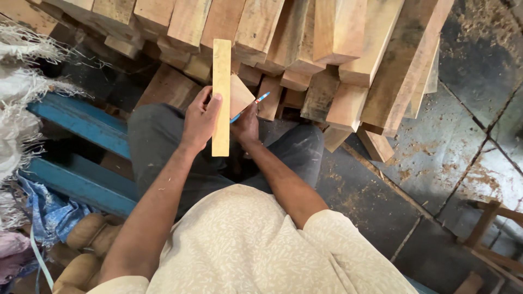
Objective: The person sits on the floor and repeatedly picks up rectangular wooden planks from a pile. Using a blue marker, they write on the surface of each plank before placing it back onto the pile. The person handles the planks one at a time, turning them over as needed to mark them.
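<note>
My left hand [199,118] grips a thin, pale wooden strip [221,81] and holds it upright against a small light wooden block [240,96]. My right hand [246,125] sits just right of the strip, below the block. It holds a blue pen [256,102] whose tip points up and to the right. Both hands are above my lap, over dark grey trousers [158,141]. How the block is supported is hidden behind the strip and hands.
A big stack of sawn wooden planks [327,49] leans ahead of me. Blue painted beams [81,125] and frayed white sacks [16,109] lie to the left. Sawdust covers the dark concrete floor [463,136] on the right. A wooden frame [490,228] stands at lower right.
</note>
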